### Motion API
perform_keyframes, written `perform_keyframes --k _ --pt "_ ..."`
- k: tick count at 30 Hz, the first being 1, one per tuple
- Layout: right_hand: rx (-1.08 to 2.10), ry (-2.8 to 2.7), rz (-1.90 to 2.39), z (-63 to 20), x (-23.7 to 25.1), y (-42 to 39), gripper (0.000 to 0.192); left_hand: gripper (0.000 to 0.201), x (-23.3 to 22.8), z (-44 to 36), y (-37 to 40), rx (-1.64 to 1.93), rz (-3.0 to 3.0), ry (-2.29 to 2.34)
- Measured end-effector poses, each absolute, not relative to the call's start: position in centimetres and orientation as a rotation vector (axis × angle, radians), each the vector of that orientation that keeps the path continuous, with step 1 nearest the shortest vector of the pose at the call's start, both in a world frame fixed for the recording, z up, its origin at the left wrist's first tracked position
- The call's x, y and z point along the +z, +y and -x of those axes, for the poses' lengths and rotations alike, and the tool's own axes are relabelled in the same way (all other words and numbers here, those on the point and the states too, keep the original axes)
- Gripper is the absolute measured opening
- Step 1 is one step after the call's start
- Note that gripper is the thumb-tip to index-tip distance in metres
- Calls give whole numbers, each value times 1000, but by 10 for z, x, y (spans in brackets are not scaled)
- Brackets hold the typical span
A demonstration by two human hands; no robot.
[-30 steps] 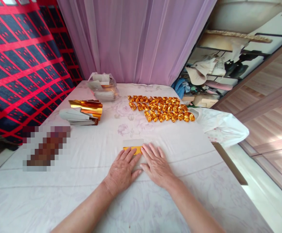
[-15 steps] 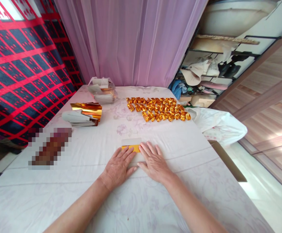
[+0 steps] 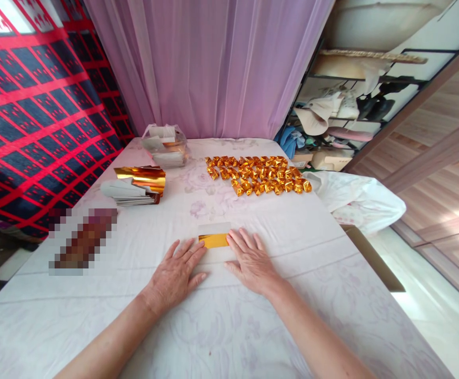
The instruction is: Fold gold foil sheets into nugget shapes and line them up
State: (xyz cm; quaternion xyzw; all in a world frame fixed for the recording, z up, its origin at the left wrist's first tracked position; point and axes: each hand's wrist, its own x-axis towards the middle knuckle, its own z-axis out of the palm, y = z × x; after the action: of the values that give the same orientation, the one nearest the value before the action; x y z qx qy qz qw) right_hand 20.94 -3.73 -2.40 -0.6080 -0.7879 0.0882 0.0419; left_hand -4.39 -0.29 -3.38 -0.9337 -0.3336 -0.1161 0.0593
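Note:
A sheet of gold foil paper (image 3: 216, 240) lies on the table in front of me, its near part folded over to show a gold strip and its far part showing a pale grey-white back. My left hand (image 3: 176, 271) rests flat with fingers spread, its fingertips at the strip's left end. At the right end, my right hand (image 3: 249, 259) lies flat too, fingertips touching the gold edge and fingers apart. Neither hand grips anything. Beyond them, several folded gold paper ingots (image 3: 263, 172) stand in rows.
On the left lie a stack of gold foil sheets (image 3: 142, 187) and a clear plastic bag of paper (image 3: 164, 147). A pixelated reddish-brown patch (image 3: 85, 239) is nearer. The cloth-covered table (image 3: 229, 326) ends at the right beside a white bag (image 3: 361, 202) and a cluttered shelf (image 3: 343, 105).
My left hand has slid left and slightly back, off the middle of the gold strip, uncovering more of it. My right hand stays nearly in place at the strip's right end.

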Motion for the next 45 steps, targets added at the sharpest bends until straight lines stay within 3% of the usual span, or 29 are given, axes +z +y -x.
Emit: perform_keyframes --k 11,17,26,37,45 --pt "235 -2419 1852 -210 -25 -38 66 54 -24 60 -2 -435 2755 -1087" --pt "231 -2419 1865 -208 -26 -38 67 43 -7 27 -5 -562 2702 -1171" --pt "204 -2424 1845 -209 -26 -39 66 65 -34 9 2 -339 2771 -1181" --pt "171 -2383 1856 -209 -22 -40 65 66 -37 20 0 -259 2767 -1184" --pt "203 -2503 1594 -188 -17 -31 64 60 -35 19 -1 -286 2757 -1201"
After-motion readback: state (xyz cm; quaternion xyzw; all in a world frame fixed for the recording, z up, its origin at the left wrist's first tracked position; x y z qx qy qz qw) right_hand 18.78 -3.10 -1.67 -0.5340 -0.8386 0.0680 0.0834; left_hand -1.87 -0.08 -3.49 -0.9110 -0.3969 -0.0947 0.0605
